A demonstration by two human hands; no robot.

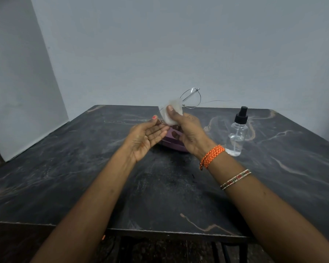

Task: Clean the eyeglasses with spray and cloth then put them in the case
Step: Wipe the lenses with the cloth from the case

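While my left hand (146,135) pinches the glasses (190,98) steady above the case (174,142), my right hand (188,130) grips the cloth (170,113), rubbing a lens.

Black marbled table (273,168), white cloth (171,112), seemingly purple case (174,143), orange-patterned wristband (212,155).

right hand (190,130) pinching cloth (170,113) on eyeglasses (190,98), left hand (146,137) steadying frame

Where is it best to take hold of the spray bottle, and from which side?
Grip the spray bottle round its clear, straight-walled body, coming from its right with the right hand. It stands upright on the table, that side is open, and the narrow black nozzle gives a poorer hold.
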